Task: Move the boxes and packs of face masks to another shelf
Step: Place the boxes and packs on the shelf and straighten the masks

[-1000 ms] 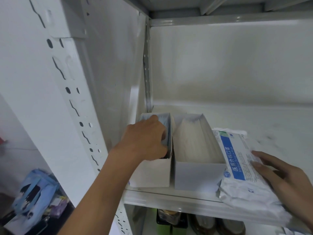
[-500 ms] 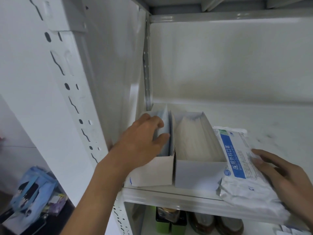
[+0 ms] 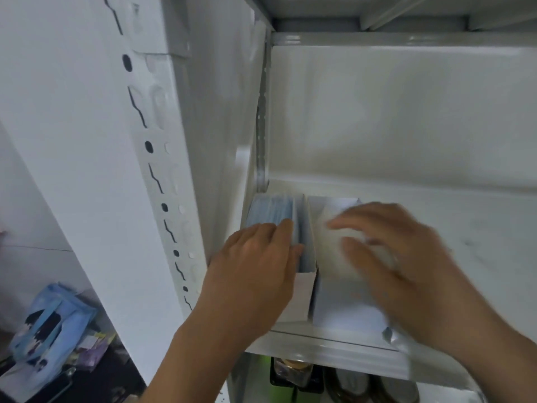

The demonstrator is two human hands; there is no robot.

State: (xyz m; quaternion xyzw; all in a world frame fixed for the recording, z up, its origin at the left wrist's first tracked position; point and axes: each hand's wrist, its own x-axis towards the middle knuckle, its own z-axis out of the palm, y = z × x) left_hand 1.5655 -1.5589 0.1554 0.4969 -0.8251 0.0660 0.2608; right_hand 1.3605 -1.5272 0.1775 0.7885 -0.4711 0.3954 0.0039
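Note:
Two open white boxes stand side by side at the left end of the white shelf. The left box holds blue face masks; my left hand lies over it with the fingers curled on the masks. The right box holds white masks. My right hand is blurred above this box, fingers spread and pointing left. A corner of the silver-white mask pack shows under my right wrist; the rest of it is hidden.
The shelf's side wall is tight against the left box. A perforated upright stands in front on the left. Jars and a green item sit on the shelf below. A blue bag lies on the floor at the lower left.
My right hand left the mask pack and swung left over the right box. My left hand stayed on the blue masks in the left box.

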